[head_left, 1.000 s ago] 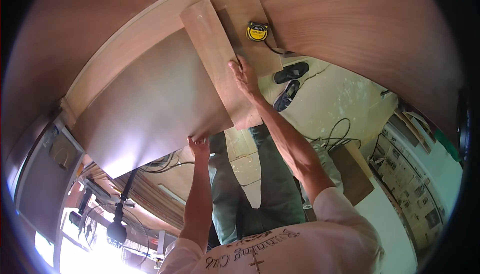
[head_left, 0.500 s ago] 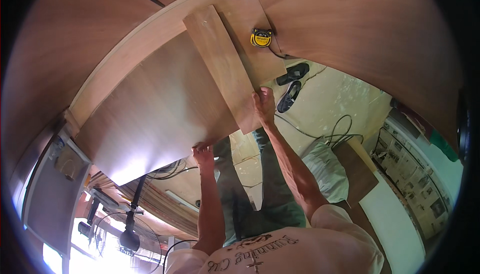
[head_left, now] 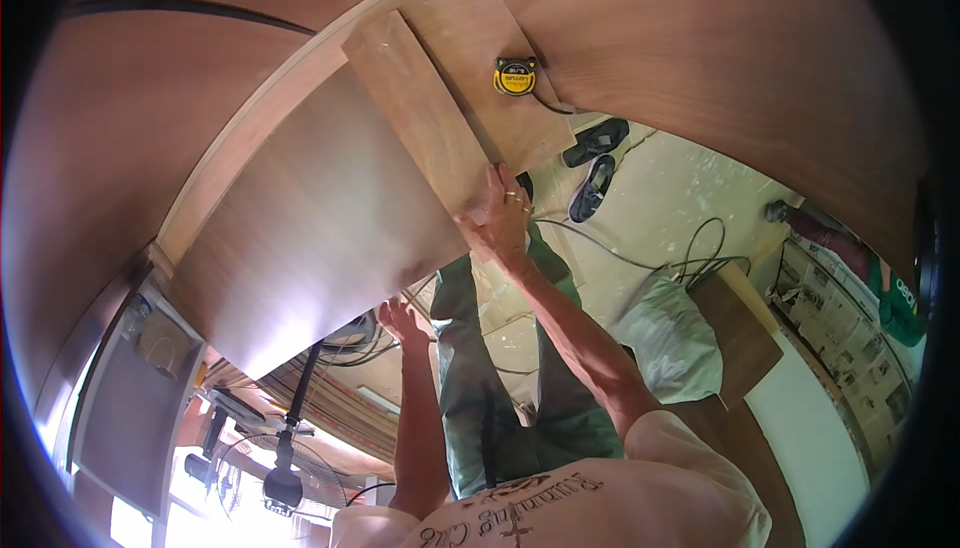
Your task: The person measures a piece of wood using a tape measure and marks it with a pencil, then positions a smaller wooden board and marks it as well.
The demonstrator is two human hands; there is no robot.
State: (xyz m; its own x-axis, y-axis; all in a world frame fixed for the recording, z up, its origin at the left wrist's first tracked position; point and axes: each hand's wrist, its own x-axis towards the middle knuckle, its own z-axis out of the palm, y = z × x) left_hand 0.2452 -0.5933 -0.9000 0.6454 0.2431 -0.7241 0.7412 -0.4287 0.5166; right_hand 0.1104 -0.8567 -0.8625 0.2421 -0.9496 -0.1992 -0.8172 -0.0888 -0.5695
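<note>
The narrow board [head_left: 425, 113] runs away from the right hand [head_left: 503, 223], its long axis slanting forward and to that hand's left, so the near end lies beneath the hand and the far end well ahead of it. The right hand is half spread across that end, thumb toward the left and fingers at the right long edge; it touches the board, but how firmly it grips cannot be told. It is clearly the nearer of the two. The left hand [head_left: 402, 322], lower and to its left, has its fingers bent at the near edge of the wide panel [head_left: 310, 228], which stretches ahead and leftward from there; whether those fingers grasp the edge is unclear. Ahead of the right hand, beyond the board's right edge, sits a yellow tape measure [head_left: 515, 78].
</note>
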